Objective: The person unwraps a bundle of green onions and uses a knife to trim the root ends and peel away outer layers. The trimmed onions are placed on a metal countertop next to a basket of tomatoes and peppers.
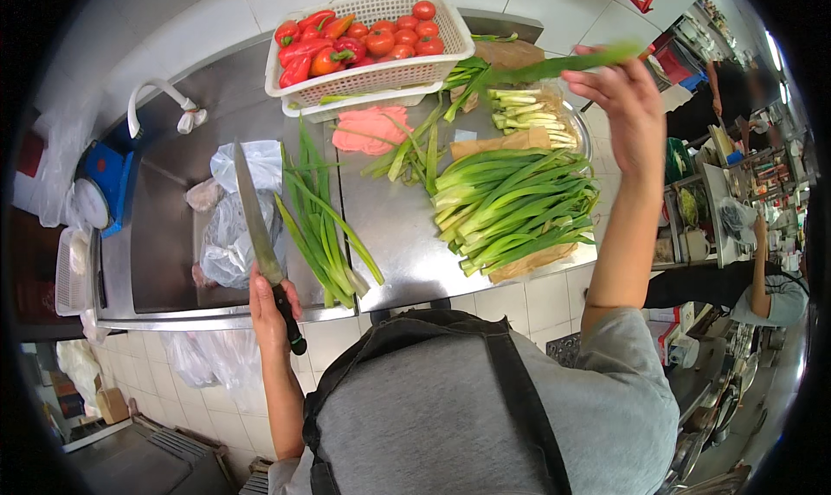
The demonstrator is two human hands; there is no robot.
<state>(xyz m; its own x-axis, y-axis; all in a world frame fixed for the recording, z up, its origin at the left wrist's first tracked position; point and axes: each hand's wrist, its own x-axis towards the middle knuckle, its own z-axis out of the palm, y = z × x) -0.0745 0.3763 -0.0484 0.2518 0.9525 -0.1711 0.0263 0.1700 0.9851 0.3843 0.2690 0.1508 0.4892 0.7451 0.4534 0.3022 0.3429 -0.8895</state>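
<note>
My left hand (pixel 276 300) grips the black handle of a kitchen knife (pixel 254 212), its long blade pointing away over the sink's edge. Beside the blade lies a loose bunch of green onions (pixel 318 215). At the upper right, my right hand (pixel 613 102) is raised, with a long green leaf (pixel 552 69) between its fingers; the leaf is blurred. Below and left of that hand is a large pile of green onions (pixel 513 203) on brown paper. Trimmed white onion stalks (pixel 535 115) lie behind the pile. Loose leaves (pixel 412 151) are scattered near a pink cloth (pixel 370 130).
A white plastic basket (pixel 370 79) of tomatoes and red peppers stands at the back of the steel counter (pixel 389 235). The sink (pixel 162 222) at left, with a white faucet (pixel 188 118), holds plastic bags (pixel 240 235). Other people stand at far right near shelves.
</note>
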